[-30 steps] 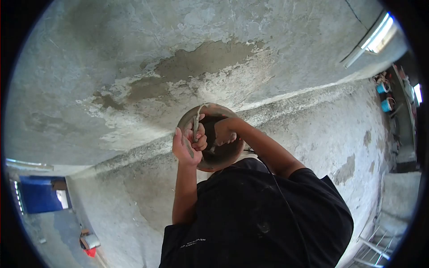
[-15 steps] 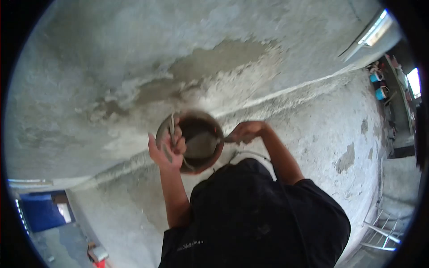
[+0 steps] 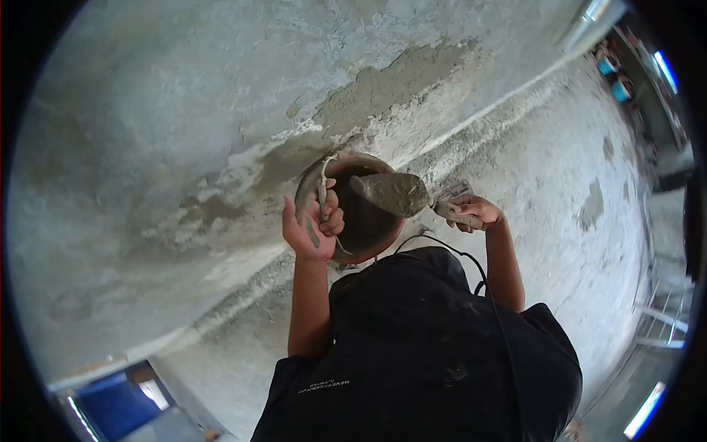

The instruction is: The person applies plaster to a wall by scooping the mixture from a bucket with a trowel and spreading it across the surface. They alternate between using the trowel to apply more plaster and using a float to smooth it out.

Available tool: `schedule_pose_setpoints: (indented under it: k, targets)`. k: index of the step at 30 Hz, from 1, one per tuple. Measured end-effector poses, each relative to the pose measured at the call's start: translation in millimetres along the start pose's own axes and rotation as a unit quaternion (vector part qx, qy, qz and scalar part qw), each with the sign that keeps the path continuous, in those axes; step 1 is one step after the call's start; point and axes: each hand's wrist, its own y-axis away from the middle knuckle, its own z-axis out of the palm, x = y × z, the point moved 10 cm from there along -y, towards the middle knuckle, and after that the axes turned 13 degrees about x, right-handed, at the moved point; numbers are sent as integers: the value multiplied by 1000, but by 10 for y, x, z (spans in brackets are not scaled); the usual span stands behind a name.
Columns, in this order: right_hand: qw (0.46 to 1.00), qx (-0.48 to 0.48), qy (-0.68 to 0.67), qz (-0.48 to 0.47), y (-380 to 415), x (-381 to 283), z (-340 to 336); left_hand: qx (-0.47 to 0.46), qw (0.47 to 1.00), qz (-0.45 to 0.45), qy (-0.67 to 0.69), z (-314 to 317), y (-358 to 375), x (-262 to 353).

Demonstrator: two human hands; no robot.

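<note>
My left hand (image 3: 317, 225) is closed round the rope-like handle of a round bucket (image 3: 361, 243), its thumb stretched out and grey smears on the palm. In my right hand (image 3: 473, 214) is the handle of a trowel (image 3: 398, 193). The trowel's blade, coated with wet grey mortar, lies across the bucket's opening, above its dark inside. Beyond the bucket, the wall (image 3: 199, 96) has a darker mortar patch (image 3: 398, 85) with rough, flaking edges.
A rough ledge or joint (image 3: 471, 144) runs diagonally along the wall's base. Blue-and-white buckets (image 3: 621, 91) stand at the upper right, a white metal rack (image 3: 663, 320) at the lower right. A blue panel (image 3: 114, 405) shows at the lower left. A black cable (image 3: 490, 295) hangs over the dark shirt.
The trowel blade has risen out of the bucket bearing mortar, and my right hand has moved to the right. The view has shifted and turned; my left hand keeps its hold.
</note>
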Motion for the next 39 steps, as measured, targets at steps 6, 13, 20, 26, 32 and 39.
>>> schedule_pose_setpoints:
  k: [6,13,20,26,32,39]
  targets:
    - [980,100,-148,-82,217,583,570,-65,988,-140,17,-181,-83,-150]
    - [926,271,-199,-174,122,893,1175,-25,975,-218,-15,-739,-163,-366]
    - [825,443,-270,-224,-531,890,979,17,962,-236,-134,-1424,-227,-586]
    - [767,538,-145,-317,-1257,557,702,62,939,-263,-213,-2086,-120,-734]
    - [714,605,1,-352,-1652,204,1243,78,932,-299,-190,-2373,12,-816]
    - [756,547,6,-359,-1444,488,1568,135,933,-290,-163,-2544,28,-757]
